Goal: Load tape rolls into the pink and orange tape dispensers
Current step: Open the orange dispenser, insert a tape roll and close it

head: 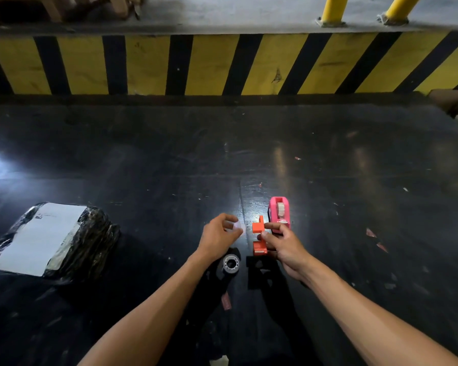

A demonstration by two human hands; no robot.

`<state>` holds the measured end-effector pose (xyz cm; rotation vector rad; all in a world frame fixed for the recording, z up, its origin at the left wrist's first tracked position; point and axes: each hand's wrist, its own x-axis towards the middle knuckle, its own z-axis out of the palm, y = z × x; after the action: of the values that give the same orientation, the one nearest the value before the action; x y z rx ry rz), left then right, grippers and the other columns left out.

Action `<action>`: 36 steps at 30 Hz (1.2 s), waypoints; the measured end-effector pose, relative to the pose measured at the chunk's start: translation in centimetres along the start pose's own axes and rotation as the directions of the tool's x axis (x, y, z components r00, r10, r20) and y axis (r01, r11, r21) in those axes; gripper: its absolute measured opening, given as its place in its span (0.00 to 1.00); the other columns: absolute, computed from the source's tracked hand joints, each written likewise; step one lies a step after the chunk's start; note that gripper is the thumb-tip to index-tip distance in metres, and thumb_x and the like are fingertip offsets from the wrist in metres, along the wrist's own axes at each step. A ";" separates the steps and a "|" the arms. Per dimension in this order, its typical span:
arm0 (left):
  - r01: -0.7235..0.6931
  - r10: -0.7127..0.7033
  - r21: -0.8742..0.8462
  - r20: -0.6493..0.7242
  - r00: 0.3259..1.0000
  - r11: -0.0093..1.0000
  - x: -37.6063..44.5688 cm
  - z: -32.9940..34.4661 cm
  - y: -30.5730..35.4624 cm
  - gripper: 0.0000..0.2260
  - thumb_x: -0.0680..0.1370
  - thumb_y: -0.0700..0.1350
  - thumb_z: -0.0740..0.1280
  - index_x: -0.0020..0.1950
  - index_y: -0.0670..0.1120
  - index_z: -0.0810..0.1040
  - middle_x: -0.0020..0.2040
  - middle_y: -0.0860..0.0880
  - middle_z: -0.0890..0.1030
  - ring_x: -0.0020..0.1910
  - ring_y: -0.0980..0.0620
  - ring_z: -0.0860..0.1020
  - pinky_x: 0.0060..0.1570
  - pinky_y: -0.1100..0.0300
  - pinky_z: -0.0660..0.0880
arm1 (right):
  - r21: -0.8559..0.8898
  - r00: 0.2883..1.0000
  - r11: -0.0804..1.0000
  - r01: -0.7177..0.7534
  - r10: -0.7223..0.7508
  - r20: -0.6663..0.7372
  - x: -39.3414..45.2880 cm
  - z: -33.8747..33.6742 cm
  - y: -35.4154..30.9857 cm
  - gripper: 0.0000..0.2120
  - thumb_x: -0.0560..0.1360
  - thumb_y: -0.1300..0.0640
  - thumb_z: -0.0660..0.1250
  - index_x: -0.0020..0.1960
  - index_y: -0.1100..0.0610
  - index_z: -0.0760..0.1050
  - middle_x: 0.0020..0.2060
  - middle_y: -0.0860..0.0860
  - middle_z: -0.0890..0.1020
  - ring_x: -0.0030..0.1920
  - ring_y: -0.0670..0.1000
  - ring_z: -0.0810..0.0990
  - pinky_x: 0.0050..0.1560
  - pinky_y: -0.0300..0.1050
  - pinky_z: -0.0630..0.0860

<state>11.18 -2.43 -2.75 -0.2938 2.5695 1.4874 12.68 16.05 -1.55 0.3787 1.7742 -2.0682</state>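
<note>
The pink tape dispenser (279, 211) stands on the dark floor with a tape roll inside it. Just in front of it my right hand (282, 243) grips the orange tape dispenser (259, 239) by its side, thumb and fingers pinching it. My left hand (218, 235) hovers to the left of the orange dispenser and holds a small clear, pale piece between its fingertips; I cannot tell what it is. A loose roll of clear tape (231, 263) lies flat on the floor below my left wrist.
A bundle wrapped in black plastic with a white label (50, 239) lies at the left. A yellow and black striped kerb (222, 64) runs across the back, with yellow posts (333, 9) above it. Small scraps litter the floor at right.
</note>
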 end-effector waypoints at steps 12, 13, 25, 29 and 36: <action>-0.266 0.230 0.720 0.151 0.961 0.641 1.6 2.0 -1.6 0.11 0.77 0.49 0.65 0.57 0.51 0.82 0.59 0.50 0.81 0.63 0.46 0.71 0.58 0.50 0.68 | -0.040 1.000 0.999 0.008 -0.009 -0.020 -0.2 -1.1 0.4 0.14 0.77 0.63 0.66 0.62 0.61 0.71 0.51 0.62 0.80 0.42 0.54 0.82 0.37 0.44 0.80; -0.272 0.247 0.684 0.136 0.959 0.677 1.2 1.8 -1.7 0.11 0.78 0.50 0.65 0.58 0.50 0.81 0.59 0.49 0.79 0.64 0.46 0.71 0.59 0.50 0.69 | -0.042 1.000 0.999 0.016 -0.017 -0.020 -0.2 -1.1 0.4 0.14 0.77 0.63 0.66 0.62 0.62 0.71 0.52 0.63 0.80 0.43 0.54 0.82 0.38 0.44 0.81; -0.151 0.146 0.627 0.059 0.987 0.765 -5.7 2.7 -6.5 0.26 0.73 0.63 0.68 0.64 0.50 0.69 0.64 0.50 0.71 0.61 0.47 0.73 0.49 0.51 0.77 | -0.047 1.000 0.998 -0.029 0.029 -0.007 -0.8 -1.0 2.0 0.10 0.76 0.63 0.67 0.56 0.57 0.73 0.50 0.67 0.82 0.39 0.55 0.82 0.35 0.46 0.80; -0.125 0.131 0.531 0.027 0.991 0.838 -5.6 3.1 -6.2 0.18 0.74 0.57 0.69 0.59 0.49 0.72 0.61 0.50 0.74 0.60 0.47 0.73 0.49 0.50 0.77 | -0.135 1.000 0.991 -0.005 0.008 0.021 -1.0 -0.8 2.3 0.08 0.76 0.62 0.68 0.54 0.55 0.73 0.48 0.65 0.82 0.39 0.55 0.82 0.34 0.43 0.78; -0.283 0.271 0.323 0.084 0.959 0.903 -5.5 2.1 -3.0 0.21 0.76 0.52 0.69 0.68 0.49 0.74 0.62 0.50 0.78 0.61 0.51 0.77 0.58 0.60 0.73 | -0.270 0.989 0.959 0.084 -0.048 0.137 -1.8 -0.1 2.9 0.11 0.75 0.64 0.69 0.56 0.58 0.74 0.47 0.62 0.83 0.44 0.57 0.82 0.50 0.59 0.80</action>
<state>17.37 -1.55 -5.00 0.1489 2.8621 1.0830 15.64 15.95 -3.34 0.1038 1.9816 -1.8072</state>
